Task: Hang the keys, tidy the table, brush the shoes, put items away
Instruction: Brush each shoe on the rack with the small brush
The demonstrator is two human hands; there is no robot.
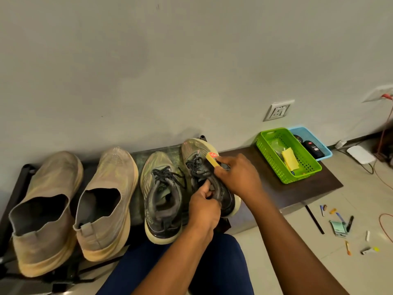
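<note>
Head view looks down on a low dark bench (287, 192) set against a grey wall. Four shoes stand on it in a row: two tan slip-on shoes (70, 207) on the left, then a grey laced sneaker (162, 201), then a second laced sneaker (204, 173) tilted up off the bench. The left hand (204, 207) grips this tilted sneaker at its collar, fingers curled into the opening. The right hand (238, 175) holds a yellow shoe brush (212, 159) with a red label, pressed against the sneaker's laces. A green basket (268, 150) with yellow paper inside sits on the bench's right end, touching a blue basket (325, 154) behind it. Pens and small items (342, 228) lie scattered on the tiled floor to the right.
</note>
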